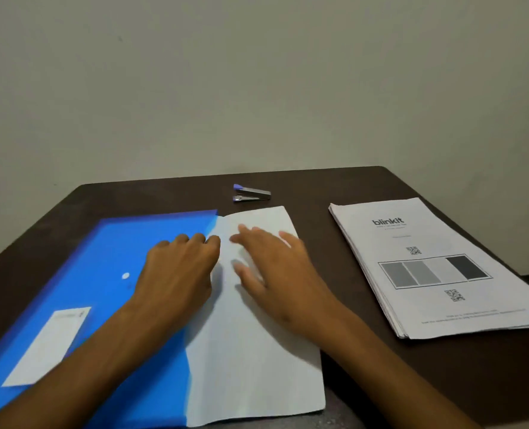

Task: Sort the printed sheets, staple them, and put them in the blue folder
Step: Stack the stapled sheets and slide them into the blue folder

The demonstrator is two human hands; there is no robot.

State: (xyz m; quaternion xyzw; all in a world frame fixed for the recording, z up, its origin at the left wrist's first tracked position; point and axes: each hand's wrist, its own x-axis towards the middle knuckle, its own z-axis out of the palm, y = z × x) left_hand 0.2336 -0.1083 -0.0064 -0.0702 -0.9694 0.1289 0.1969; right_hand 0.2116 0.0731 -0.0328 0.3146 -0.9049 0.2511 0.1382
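I am logging a sheet (257, 351) sliding halfway into the blue folder (80, 267) at seven o'clock, left hand (176, 274) knuckled on the folder's edge, right hand (275, 267) flat on paper, while the stack (443, 311) at three o'clock and stapler (252, 193) at twelve are awaiting use.

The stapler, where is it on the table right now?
In the head view the stapler lies near the table's far edge, just beyond the white sheets and blue folder, left of the printed stack.
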